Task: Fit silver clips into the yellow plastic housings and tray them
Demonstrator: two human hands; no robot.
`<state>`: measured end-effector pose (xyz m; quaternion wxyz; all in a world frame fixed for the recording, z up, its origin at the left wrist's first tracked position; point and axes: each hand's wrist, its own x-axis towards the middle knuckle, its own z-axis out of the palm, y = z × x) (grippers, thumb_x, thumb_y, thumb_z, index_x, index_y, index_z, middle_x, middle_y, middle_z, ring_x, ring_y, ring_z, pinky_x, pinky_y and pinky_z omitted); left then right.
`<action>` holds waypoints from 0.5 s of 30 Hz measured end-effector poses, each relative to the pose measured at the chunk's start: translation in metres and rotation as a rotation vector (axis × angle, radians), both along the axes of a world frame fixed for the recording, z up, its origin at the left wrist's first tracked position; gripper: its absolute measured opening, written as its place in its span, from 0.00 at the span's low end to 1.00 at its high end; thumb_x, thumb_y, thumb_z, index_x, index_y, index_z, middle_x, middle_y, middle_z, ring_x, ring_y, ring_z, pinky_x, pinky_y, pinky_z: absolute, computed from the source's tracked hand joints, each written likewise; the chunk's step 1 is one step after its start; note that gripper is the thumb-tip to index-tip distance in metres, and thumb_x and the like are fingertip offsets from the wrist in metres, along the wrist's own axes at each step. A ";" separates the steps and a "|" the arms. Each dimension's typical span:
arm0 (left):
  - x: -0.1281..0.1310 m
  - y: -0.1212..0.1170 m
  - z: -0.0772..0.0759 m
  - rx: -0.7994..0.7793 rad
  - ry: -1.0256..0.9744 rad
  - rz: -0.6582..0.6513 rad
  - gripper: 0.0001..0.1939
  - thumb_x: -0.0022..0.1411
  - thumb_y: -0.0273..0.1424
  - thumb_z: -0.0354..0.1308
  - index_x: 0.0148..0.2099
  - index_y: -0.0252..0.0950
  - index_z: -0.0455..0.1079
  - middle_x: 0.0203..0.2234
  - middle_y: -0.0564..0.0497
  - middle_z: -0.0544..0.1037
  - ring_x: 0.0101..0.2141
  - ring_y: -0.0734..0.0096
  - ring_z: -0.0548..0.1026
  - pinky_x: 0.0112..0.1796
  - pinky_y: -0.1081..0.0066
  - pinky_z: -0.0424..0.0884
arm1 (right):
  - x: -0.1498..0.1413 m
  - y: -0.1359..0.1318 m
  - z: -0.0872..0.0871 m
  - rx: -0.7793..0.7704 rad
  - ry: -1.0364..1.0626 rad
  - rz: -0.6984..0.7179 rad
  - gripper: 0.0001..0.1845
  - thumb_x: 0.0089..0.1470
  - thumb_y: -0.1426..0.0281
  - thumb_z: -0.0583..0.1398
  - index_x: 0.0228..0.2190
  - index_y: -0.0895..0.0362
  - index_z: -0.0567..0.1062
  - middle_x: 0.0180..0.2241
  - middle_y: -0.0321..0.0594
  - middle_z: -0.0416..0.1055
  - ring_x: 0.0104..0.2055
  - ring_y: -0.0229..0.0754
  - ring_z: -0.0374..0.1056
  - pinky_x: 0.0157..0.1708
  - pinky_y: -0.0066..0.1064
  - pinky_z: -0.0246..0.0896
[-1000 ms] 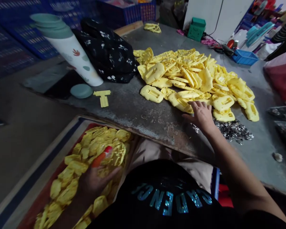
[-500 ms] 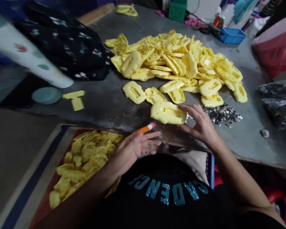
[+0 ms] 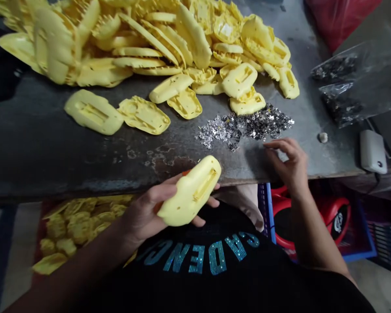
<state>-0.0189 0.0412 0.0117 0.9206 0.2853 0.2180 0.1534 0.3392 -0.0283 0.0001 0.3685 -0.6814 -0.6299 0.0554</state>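
Observation:
A yellow plastic shell (image 3: 191,191) with a rectangular slot rests in my left hand (image 3: 146,211), its thumb over one edge and fingertips showing beyond the other. A bit of an orange stick (image 3: 186,172) peeks out behind this shell; the rest of it is hidden. Over the table's front edge, my right hand (image 3: 292,167) has its thumb and fingers pinched together. Whatever is in that pinch is too small to make out. Just beyond its fingertips lies a pile of small shiny metal pieces (image 3: 267,122), spread out leftward.
A large heap of yellow shells (image 3: 143,48) covers the back of the table (image 3: 68,161). Clear bags of dark metal pieces (image 3: 342,102) and a white device (image 3: 373,151) stand at the right. Below are more shells (image 3: 81,226) and a blue crate (image 3: 361,250) with red items.
The yellow shell has passed from my right hand into my left, now tilted. My right hand has moved to the metal pieces. The view has shifted right and closer to the table.

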 end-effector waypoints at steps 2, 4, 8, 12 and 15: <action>0.004 -0.003 0.000 0.012 0.053 0.097 0.33 0.69 0.50 0.65 0.71 0.42 0.78 0.64 0.37 0.85 0.61 0.35 0.85 0.43 0.58 0.91 | 0.024 0.012 -0.012 -0.051 -0.147 -0.186 0.08 0.70 0.65 0.67 0.47 0.46 0.87 0.47 0.44 0.84 0.53 0.57 0.77 0.57 0.59 0.70; 0.006 -0.006 0.000 0.035 0.089 0.176 0.37 0.70 0.53 0.63 0.73 0.40 0.74 0.64 0.36 0.85 0.63 0.37 0.84 0.46 0.59 0.90 | 0.031 0.022 -0.017 -0.132 -0.261 -0.233 0.15 0.66 0.64 0.70 0.53 0.47 0.86 0.51 0.47 0.83 0.56 0.61 0.73 0.57 0.60 0.67; 0.006 -0.010 -0.002 0.083 0.119 0.258 0.41 0.70 0.57 0.62 0.75 0.38 0.73 0.66 0.35 0.84 0.62 0.39 0.84 0.42 0.65 0.90 | 0.013 0.022 -0.011 -0.224 -0.242 -0.049 0.18 0.68 0.62 0.69 0.57 0.47 0.85 0.50 0.46 0.82 0.56 0.61 0.73 0.55 0.55 0.67; 0.005 -0.009 0.000 0.034 0.082 0.202 0.42 0.66 0.51 0.71 0.77 0.48 0.71 0.69 0.42 0.82 0.67 0.37 0.81 0.45 0.61 0.90 | 0.004 -0.001 -0.002 -0.146 -0.085 0.003 0.10 0.70 0.64 0.67 0.49 0.47 0.86 0.46 0.42 0.84 0.51 0.55 0.77 0.55 0.51 0.68; 0.008 -0.007 0.003 -0.022 0.018 0.190 0.36 0.67 0.45 0.73 0.74 0.52 0.74 0.68 0.45 0.83 0.67 0.39 0.81 0.51 0.55 0.90 | 0.008 -0.015 -0.003 -0.098 -0.052 -0.092 0.05 0.69 0.66 0.67 0.43 0.48 0.86 0.41 0.40 0.84 0.47 0.53 0.77 0.53 0.49 0.67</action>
